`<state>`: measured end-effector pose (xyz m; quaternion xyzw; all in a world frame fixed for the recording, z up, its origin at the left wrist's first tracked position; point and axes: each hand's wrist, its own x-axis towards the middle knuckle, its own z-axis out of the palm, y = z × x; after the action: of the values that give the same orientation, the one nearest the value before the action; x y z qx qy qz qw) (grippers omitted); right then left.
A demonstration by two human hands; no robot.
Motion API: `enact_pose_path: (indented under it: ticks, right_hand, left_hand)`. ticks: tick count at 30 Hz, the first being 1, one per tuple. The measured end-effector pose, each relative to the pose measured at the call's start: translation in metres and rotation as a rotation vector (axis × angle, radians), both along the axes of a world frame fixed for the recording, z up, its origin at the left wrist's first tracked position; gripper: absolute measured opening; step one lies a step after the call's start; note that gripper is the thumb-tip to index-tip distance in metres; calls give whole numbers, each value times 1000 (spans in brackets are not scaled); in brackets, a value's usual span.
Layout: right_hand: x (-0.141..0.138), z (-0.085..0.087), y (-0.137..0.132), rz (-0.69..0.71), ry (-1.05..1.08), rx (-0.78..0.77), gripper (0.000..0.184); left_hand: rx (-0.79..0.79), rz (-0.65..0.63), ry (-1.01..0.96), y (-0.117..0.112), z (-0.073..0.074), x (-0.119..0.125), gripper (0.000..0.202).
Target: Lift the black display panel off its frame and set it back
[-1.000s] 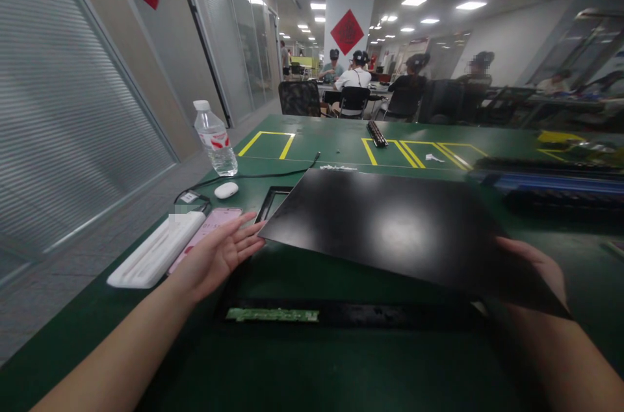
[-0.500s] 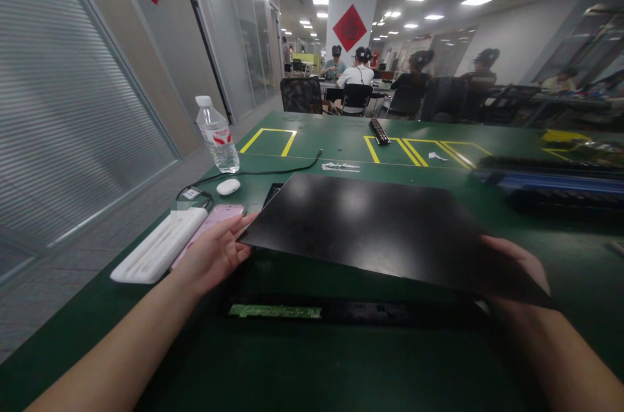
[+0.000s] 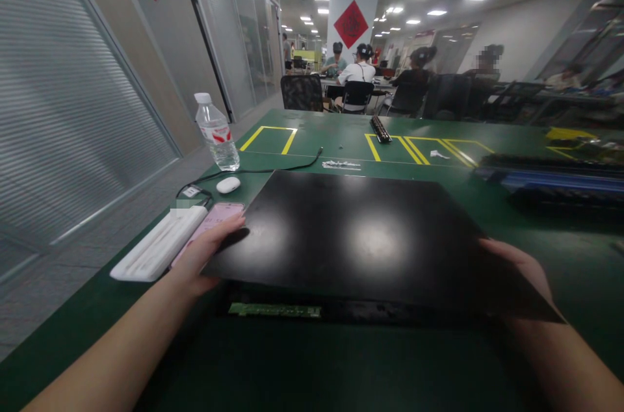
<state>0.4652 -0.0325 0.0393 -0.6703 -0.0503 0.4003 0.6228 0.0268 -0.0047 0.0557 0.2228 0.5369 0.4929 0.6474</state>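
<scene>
A thin, glossy black panel (image 3: 341,236) is held flat above the table between my two hands. My left hand (image 3: 209,249) grips its left edge, thumb on top and the other fingers hidden beneath. At the right edge, my right hand (image 3: 524,266) holds the panel, with most of its fingers out of sight underneath. Below the panel lies a dark frame (image 3: 380,313); its front strip carries a narrow green circuit board (image 3: 275,310). The panel covers the rest of that frame.
Left on the green table (image 3: 312,366) are a white tray-like case (image 3: 158,246), a pink phone (image 3: 221,212), a white earbud case (image 3: 229,185), a black cable (image 3: 273,171) and a water bottle (image 3: 217,132). A dark-and-blue stack (image 3: 550,183) stands right. People sit beyond.
The panel's left side has come lower and nearer, so it now covers more of the frame. My left hand has shifted with it, and its thumb now rests on top.
</scene>
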Motion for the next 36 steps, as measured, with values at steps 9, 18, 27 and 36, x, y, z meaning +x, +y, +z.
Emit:
enact_pose_path:
  ticks: [9,18,27,36]
  right_hand:
    - [6,-4,1,318,298,70,19]
    - [24,-17,10,586,90,215,59]
    - [23,-23,11,531,-140,184,64]
    - [28,-29,15,434,-319,138,64]
  left_hand:
    - [257,-60,60,3,-10,-8,43]
    - [283,71,53,8,-8,-17,48]
    - [344,45,110,11,-15,-19,56]
    - [341,-78,200,1,-15,-13,62]
